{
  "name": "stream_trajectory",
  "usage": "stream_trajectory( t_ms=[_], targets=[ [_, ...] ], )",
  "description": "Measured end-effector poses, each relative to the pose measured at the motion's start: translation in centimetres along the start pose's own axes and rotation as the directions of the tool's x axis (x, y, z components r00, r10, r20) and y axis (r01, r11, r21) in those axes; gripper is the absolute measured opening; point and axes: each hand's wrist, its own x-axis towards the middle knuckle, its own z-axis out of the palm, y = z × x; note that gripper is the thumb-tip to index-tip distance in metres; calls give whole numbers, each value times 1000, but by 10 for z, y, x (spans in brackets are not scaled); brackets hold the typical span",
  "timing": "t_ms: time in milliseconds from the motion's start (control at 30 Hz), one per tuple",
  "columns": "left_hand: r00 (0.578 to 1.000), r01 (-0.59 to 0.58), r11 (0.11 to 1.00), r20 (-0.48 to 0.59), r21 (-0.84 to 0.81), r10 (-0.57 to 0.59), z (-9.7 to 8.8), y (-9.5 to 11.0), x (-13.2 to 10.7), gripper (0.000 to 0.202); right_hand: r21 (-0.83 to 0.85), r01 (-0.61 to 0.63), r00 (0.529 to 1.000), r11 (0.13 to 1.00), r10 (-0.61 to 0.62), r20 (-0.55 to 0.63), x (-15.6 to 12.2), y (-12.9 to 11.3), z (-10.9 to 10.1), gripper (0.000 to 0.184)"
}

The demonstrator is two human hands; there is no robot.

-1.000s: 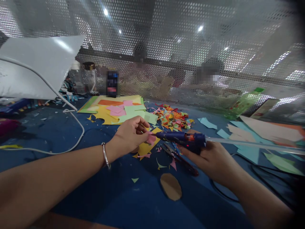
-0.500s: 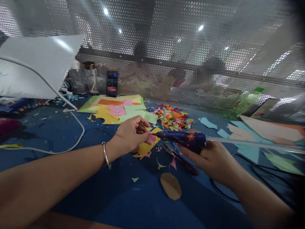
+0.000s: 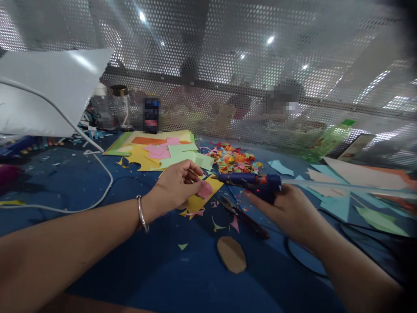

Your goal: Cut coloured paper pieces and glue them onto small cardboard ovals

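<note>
A small pink paper piece (image 3: 205,190) is pinched between the thumb and fingers of my left hand (image 3: 180,187). My right hand (image 3: 289,211) is wrapped round a dark blue glue gun (image 3: 247,180), whose small red light is lit. The gun's nozzle points left, slightly above the pink paper and apart from it. A clear glue stick (image 3: 312,184) sticks out of the gun's back end. Under the hands lie a yellow paper sheet (image 3: 197,202) and a pair of scissors (image 3: 249,219). Nearer to me rests an oval brown cardboard piece (image 3: 232,255).
Coloured paper sheets (image 3: 179,153) and a heap of folded paper bits (image 3: 233,157) lie behind my hands. On the right are more papers (image 3: 368,174), a green bottle (image 3: 335,139) and a black cable (image 3: 295,256). A white cable (image 3: 110,174) loops at left. A phone (image 3: 151,115) stands at the back.
The glue gun's nozzle has lifted off the pink paper and moved slightly up and right. In my left hand, the pink paper now faces the camera more fully.
</note>
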Motion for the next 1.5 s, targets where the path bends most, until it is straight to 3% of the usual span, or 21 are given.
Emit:
stream_trajectory(
  t_ms=[100, 200, 367, 467, 533, 567, 633, 700, 833, 933, 1000, 1300, 1500],
  targets=[
    [999, 53, 998, 11, -42, -53, 2, 4, -3, 16, -46, -126, 992, 991, 127, 9, 7, 10, -6, 49],
    [986, 161, 979, 62, -122, -155, 4, 9, -6, 14, -73, -329, 941, 941, 334, 62, 13, 24, -11, 55],
    [973, 229, 938, 82, -261, -215, 4, 14, -10, 15, 247, -585, 811, 772, 552, 196, 17, 45, -10, 45],
    [958, 286, 900, 100, -329, -268, 4, 18, -11, 7, 212, -626, 779, 750, 591, 209, 19, 60, -8, 46],
    [938, 345, 859, 116, -378, -326, 5, 20, -11, 4, 15, -551, 822, 834, 540, 182, 20, 71, -10, 52],
    [929, 367, 839, 118, -401, -350, 5, 22, -11, 6, -130, -460, 865, 878, 477, 155, 19, 75, -12, 55],
    [915, 398, 804, 129, -442, -382, 6, 24, -11, 10, -317, -359, 915, 878, 398, 64, 18, 75, -16, 56],
    [907, 416, 781, 145, -466, -397, 6, 24, -11, 12, -368, -371, 926, 852, 368, -84, 15, 62, -18, 51],
    [903, 423, 760, 167, -494, -395, 7, 23, -12, 9, -45, -127, 991, 991, 126, -35, 8, 12, -8, 44],
    [892, 449, 744, 195, -495, -408, 8, 22, -12, 8, 104, 11, 992, 995, -24, 123, 3, -21, 5, 35],
    [884, 465, 738, 211, -489, -417, 10, 22, -13, 8, 163, 75, 985, 984, -99, 144, 1, -32, 11, 30],
    [872, 486, 693, 246, -532, -423, 17, 27, -17, 3, 177, 169, 976, 970, -190, 107, -5, -36, 16, 26],
    [885, 465, 751, 231, -469, -404, 17, 32, -19, 13, 149, 204, 971, 967, -219, 91, -7, -36, 17, 30]
  ],
)
